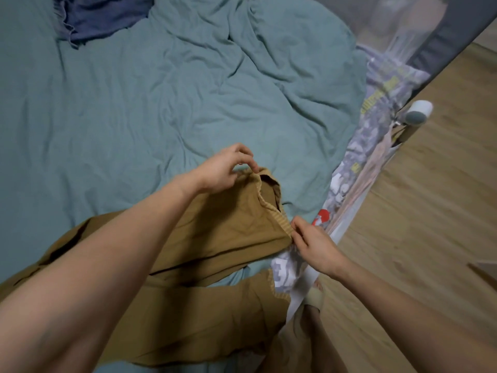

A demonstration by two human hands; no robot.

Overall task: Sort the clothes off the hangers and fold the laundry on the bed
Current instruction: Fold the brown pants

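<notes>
Low in the frame, the tan garment (215,238) lay on the teal bed (134,117). The left hand (223,170) and right hand (314,246) each pinched its ribbed hem, apparently stretching it flat for folding.

Single head view, close, angled forward and down over the bed (134,103)

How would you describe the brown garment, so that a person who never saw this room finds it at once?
Start from the wide teal duvet that covers the bed. At its near edge, beside the wooden floor, lies the mustard-brown garment, and both hands pinch its ribbed hem: the left hand and the right hand. It is the only brown cloth; the other garment, the dark blue cloth, lies at the far end.
</notes>
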